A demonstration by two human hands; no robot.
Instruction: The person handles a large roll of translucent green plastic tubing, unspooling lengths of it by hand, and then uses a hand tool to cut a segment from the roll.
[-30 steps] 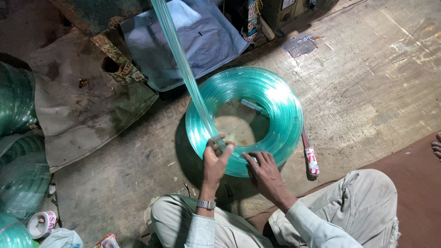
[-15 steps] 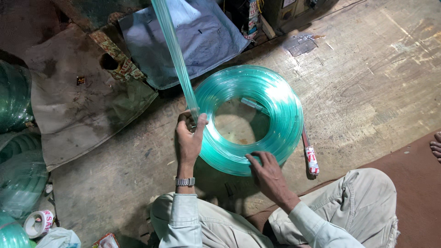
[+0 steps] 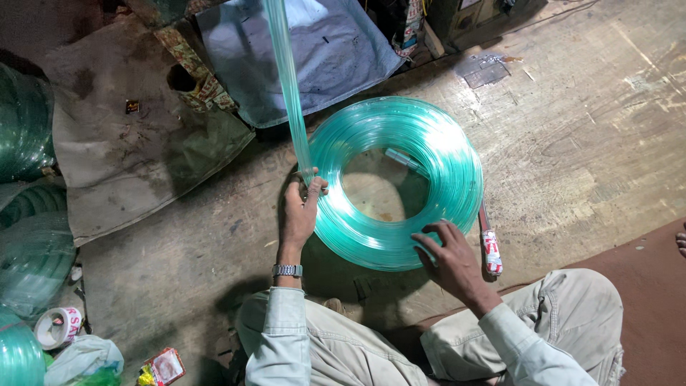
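A flat coil of clear green plastic tubing lies on the concrete floor in front of my knees. A strand of the same tubing runs from the top of the view down to the coil's left rim. My left hand, with a metal wristwatch, pinches that strand where it meets the coil. Fingers spread, my right hand rests on the coil's near right edge. A short tube end sticks into the coil's open centre.
A red-and-white handled tool lies beside the coil on the right. Grey sacking and a blue-grey sheet cover the floor behind. More green coils stack at the left, with a tape roll below them.
My left hand has slid along the coil's rim from the near edge to the left side, carrying the strand with it. My right hand has stayed on the near right edge.
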